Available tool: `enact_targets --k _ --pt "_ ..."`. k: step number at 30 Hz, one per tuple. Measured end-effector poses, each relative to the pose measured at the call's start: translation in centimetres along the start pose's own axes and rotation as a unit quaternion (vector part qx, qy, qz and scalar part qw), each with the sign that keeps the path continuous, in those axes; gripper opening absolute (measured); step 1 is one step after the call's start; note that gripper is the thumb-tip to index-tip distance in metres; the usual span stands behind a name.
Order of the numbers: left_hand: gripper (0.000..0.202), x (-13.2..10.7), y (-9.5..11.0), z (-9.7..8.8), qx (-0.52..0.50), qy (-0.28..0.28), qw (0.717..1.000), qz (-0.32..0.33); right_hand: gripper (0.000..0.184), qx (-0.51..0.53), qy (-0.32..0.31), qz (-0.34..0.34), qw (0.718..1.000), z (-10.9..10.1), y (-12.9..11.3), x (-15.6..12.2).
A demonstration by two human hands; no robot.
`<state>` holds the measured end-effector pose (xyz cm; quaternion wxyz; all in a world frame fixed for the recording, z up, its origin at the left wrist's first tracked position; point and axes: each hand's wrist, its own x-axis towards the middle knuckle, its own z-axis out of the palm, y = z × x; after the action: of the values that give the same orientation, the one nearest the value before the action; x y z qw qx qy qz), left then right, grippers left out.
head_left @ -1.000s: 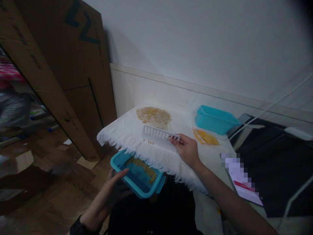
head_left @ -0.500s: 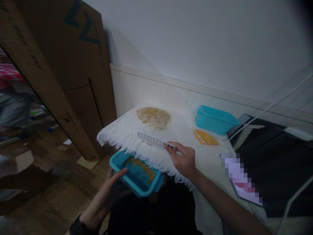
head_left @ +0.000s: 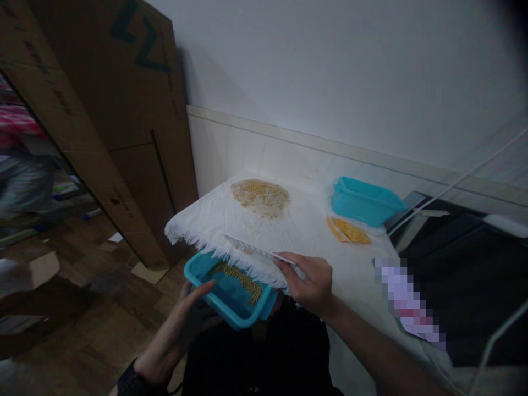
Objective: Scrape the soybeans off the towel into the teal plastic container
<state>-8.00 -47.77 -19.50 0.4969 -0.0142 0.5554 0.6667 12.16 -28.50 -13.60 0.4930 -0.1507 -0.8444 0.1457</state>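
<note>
My left hand (head_left: pixel 192 305) grips the near left rim of a blue plastic basin (head_left: pixel 234 319), its thumb over the edge. Round yellow beans (head_left: pixel 237 276) lie in a band on the basin's bottom. Between the fingers of my right hand (head_left: pixel 309 278) is a flat white slotted strip (head_left: pixel 251 246), tilted above the fringed edge of a white cloth (head_left: pixel 202 212). A few beans lie beside the strip, partly hidden by it. Farther back on the cloth spreads a pile of yellow beans mixed with pale, finer grains (head_left: pixel 262 197).
A second blue basin (head_left: pixel 365 203) stands at the back right, with a crumpled yellow cloth or packet (head_left: pixel 350 230) in front. Right of these lie a dark flat object (head_left: pixel 457 275) and a white cable (head_left: pixel 457 181). A tall cardboard box (head_left: pixel 136 137) stands left, against the wall.
My right hand has drawn the strip a little toward me and toward the cloth's fringed edge, tilting it flatter. My left hand and the basin stay nearly in place.
</note>
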Motion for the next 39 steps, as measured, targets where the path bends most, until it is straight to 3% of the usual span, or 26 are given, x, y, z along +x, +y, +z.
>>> enact_targets --k 4,8,12,17,21,30,39 --pt "0.089 -0.2 0.1 0.1 0.003 -0.008 1.0 -0.002 0.018 0.006 0.007 0.003 1.0 -0.3 -1.0 -0.1" --pt "0.094 -0.3 0.2 0.2 0.016 -0.017 1.0 0.002 0.019 -0.008 0.036 0.064 0.997 -0.9 -0.1 0.8" --pt "0.094 -0.2 0.4 0.2 0.023 -0.016 1.0 -0.011 0.027 -0.007 0.104 0.136 0.985 -1.8 4.1 3.0" --pt "0.099 -0.2 1.0 0.5 0.013 0.004 0.999 -0.043 0.04 -0.001 0.127 0.203 0.971 -2.3 10.3 5.8" --pt "0.1 -0.2 1.2 0.8 0.009 0.015 0.998 -0.061 0.047 -0.006 0.15 0.245 0.958 -1.7 12.9 6.3" --pt "0.083 0.4 0.4 0.6 0.022 0.002 0.999 -0.041 0.044 -0.047 0.124 0.253 0.958 -1.6 13.7 5.4" --pt "0.084 0.5 0.0 0.4 0.025 -0.004 0.999 -0.026 0.046 0.023 0.121 0.284 0.951 -2.1 13.2 5.6"
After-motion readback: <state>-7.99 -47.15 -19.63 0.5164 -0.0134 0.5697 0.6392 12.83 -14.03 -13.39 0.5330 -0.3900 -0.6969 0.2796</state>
